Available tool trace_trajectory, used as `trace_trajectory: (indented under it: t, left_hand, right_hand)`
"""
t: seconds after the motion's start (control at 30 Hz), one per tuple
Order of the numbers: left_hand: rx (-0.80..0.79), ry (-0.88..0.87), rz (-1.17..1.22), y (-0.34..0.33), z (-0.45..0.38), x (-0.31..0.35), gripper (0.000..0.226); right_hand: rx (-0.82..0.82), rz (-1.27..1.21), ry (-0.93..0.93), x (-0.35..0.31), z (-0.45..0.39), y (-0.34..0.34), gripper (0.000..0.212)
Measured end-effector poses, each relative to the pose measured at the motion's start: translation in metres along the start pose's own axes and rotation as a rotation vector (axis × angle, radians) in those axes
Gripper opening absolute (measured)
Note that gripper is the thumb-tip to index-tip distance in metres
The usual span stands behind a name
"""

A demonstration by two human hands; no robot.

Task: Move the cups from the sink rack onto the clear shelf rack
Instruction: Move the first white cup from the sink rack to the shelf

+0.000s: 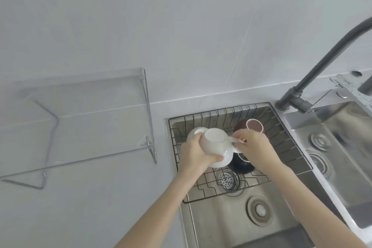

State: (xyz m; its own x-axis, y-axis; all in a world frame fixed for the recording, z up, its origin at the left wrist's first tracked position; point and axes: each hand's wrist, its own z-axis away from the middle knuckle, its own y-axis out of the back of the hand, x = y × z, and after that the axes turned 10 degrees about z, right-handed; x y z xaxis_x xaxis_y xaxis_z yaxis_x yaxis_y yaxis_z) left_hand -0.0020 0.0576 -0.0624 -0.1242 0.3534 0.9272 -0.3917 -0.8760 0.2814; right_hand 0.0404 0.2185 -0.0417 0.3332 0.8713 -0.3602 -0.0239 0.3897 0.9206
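Lifting a white glazed ceramic cup (214, 140), turned mouth-down, out of the black wire sink rack (285, 147) set over the steel sink (231, 219). Left hand (196, 153) closed around the cup's wall near its rim, fingers curled underneath; right hand (255, 148) pinching the cup's looped handle between thumb and fingers. Below and behind the held cup, in the rack: a second white cup (194, 133) at the left, a dark brown cup with a pale pink base (254, 125) at the back, and a dark rounded cup (240, 165) beside the right wrist. Clear acrylic shelf rack on thin metal legs (80, 123) well apart to the left on the pale grey table (100, 197), bare of cups so far. Grey tap (322, 62) arching above the sink to the right. Likely stiff, fairly light for its size, brittle, and slick where glaze is wet, so best carried with one hand wrapped round the body and the handle used only for steadying. Probably unforgiving of a knock against the rack wires or the hard shelf edge, hence a gentle set-down. Shelf hard to see, being transparent.
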Motion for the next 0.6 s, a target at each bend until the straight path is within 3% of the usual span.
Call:
trace_trajectory:
  t: [0.23,0.37,0.6]
  left_hand:
    - [0.269,-0.214,-0.008,0.084,0.003,0.074,0.049]
    - [0.413,-0.262,-0.009,0.134,0.003,0.091,0.056]
    - [0.588,-0.212,0.004,0.192,-0.009,0.074,0.047]
  right_hand:
    - [0.176,-0.075,0.271,-0.090,-0.038,0.070,0.017]
    - [0.226,-0.100,0.410,-0.149,-0.059,0.085,0.019]
    - [0.142,-0.105,0.556,-0.219,-0.100,0.061,0.019]
